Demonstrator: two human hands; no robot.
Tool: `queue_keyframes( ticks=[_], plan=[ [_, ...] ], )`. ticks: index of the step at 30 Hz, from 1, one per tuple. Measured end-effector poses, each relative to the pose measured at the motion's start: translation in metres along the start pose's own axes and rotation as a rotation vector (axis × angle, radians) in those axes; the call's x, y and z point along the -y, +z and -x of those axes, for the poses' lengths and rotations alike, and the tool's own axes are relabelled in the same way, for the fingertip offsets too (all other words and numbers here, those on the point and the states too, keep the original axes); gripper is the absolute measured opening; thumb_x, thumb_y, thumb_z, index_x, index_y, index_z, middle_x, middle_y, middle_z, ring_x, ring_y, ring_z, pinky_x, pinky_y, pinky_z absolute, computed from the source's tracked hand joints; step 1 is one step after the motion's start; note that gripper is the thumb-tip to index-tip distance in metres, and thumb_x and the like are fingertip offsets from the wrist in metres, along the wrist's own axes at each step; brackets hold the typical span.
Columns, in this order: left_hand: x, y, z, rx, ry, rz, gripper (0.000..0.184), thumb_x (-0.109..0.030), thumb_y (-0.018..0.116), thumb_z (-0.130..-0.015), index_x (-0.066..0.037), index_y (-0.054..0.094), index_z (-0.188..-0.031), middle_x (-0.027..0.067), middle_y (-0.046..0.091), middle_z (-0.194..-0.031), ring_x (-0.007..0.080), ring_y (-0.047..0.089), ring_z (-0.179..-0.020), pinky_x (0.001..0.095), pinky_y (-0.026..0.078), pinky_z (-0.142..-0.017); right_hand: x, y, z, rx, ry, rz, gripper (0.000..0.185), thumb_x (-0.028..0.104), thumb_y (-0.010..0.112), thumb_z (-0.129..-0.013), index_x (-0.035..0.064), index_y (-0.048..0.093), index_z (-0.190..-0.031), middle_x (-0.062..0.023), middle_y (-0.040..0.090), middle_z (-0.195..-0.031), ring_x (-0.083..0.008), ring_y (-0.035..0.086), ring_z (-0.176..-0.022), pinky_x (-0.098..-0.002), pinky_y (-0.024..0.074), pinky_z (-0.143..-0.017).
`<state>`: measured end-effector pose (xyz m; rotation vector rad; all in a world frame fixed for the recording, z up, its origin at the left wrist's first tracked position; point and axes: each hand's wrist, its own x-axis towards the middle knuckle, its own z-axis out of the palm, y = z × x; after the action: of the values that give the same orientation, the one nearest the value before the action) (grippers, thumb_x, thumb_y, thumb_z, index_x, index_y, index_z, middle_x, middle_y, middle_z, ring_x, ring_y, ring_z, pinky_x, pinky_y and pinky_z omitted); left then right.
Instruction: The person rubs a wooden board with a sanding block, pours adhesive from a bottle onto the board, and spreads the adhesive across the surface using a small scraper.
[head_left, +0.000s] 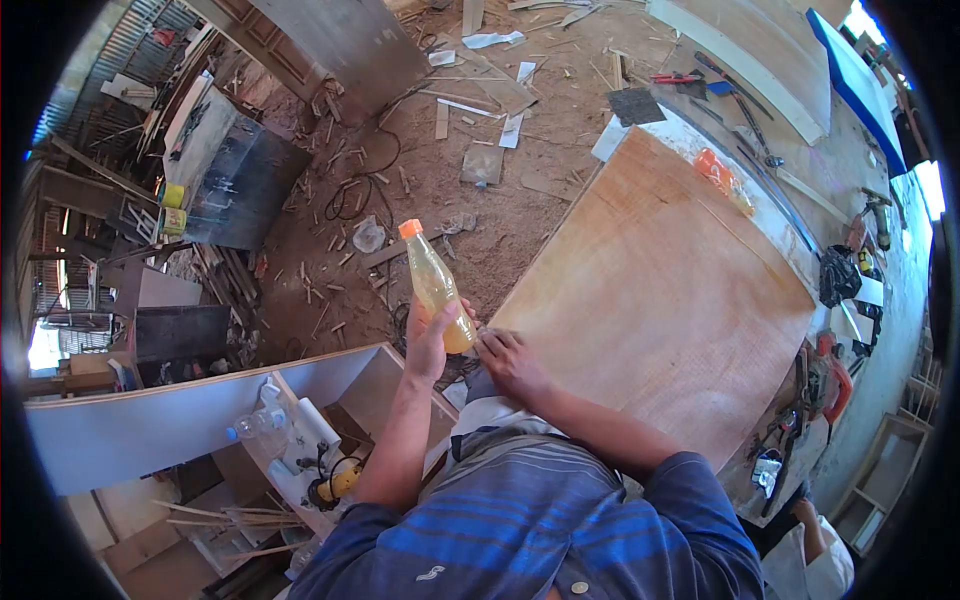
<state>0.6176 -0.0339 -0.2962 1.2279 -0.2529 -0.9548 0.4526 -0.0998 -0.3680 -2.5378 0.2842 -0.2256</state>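
The head view shows a bottle [431,277] of yellow liquid in the left hand [426,346], held up in front of the body, left of a wide wooden panel [655,290]. The left grip is wrapped around the lower part of the bottle, thumb along its side, while the neck and the orange cap [410,228], which is on, stand free. The bottle's long axis tilts: the cap end points to the upper left, the base to the lower right, toward the right hand [515,367]. That hand is beside the base, by the panel's near corner, and so nearer the base than the cap. Its fingers are curled; whether they pinch anything or touch the bottle, I cannot tell. Wood scraps litter the floor [300,225] beyond.
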Motion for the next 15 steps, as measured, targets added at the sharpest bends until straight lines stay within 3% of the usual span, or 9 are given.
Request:
queue_keyframes(
  ticks=[4, 8, 11, 12, 15],
  plan=[
    [0.001, -0.007, 0.003, -0.004, 0.013, 0.006, 0.042, -0.016, 0.065, -0.098, -0.008, 0.045, -0.134, 0.0106, 0.064, -0.105, 0.0203, 0.068, -0.094, 0.0390, 0.062, -0.081, 0.000, 0.048, 0.011, -0.028, -0.184, 0.210, 0.042, 0.019, 0.058, -0.088, 0.0029, 0.065, -0.126, -0.0148, 0.063, -0.134, -0.0289, 0.056, -0.127, -0.0461, 0.0454, -0.105],
    [-0.006, -0.011, 0.007, -0.001, 0.022, -0.007, 0.044, -0.016, 0.066, -0.097, -0.007, 0.044, -0.134, 0.0109, 0.064, -0.106, 0.0205, 0.067, -0.095, 0.0384, 0.061, -0.081, 0.010, 0.045, 0.009, 0.056, -0.330, -0.056, 0.042, 0.017, 0.060, -0.089, 0.0016, 0.064, -0.127, -0.0152, 0.064, -0.131, -0.0308, 0.058, -0.119, -0.0426, 0.0468, -0.101],
    [-0.006, -0.023, 0.004, 0.030, 0.077, -0.017, 0.044, -0.016, 0.067, -0.096, -0.006, 0.045, -0.133, 0.0112, 0.064, -0.107, 0.0204, 0.067, -0.095, 0.0371, 0.060, -0.083, 0.000, 0.015, 0.000, -0.031, -0.123, -0.246, 0.043, 0.012, 0.064, -0.085, 0.0011, 0.064, -0.127, -0.0162, 0.066, -0.124, -0.0322, 0.061, -0.116, -0.0443, 0.0494, -0.098],
    [-0.005, -0.027, 0.003, 0.046, 0.101, -0.025, 0.044, -0.016, 0.067, -0.096, -0.005, 0.045, -0.132, 0.0112, 0.064, -0.108, 0.0203, 0.067, -0.096, 0.0367, 0.059, -0.083, -0.005, 0.004, -0.005, -0.170, -0.057, -0.173, 0.045, 0.007, 0.065, -0.081, -0.0005, 0.064, -0.125, -0.0169, 0.068, -0.118, -0.0337, 0.063, -0.109, -0.0458, 0.0523, -0.093],
    [-0.006, -0.034, -0.002, 0.031, 0.084, 0.005, 0.042, -0.015, 0.067, -0.096, -0.005, 0.046, -0.131, 0.0113, 0.065, -0.110, 0.0205, 0.068, -0.096, 0.0364, 0.058, -0.085, -0.018, 0.007, -0.015, -0.110, 0.061, -0.012, 0.044, 0.006, 0.063, -0.082, -0.0014, 0.064, -0.125, -0.0164, 0.068, -0.114, -0.0338, 0.064, -0.104, -0.0456, 0.0530, -0.090]
  ],
)
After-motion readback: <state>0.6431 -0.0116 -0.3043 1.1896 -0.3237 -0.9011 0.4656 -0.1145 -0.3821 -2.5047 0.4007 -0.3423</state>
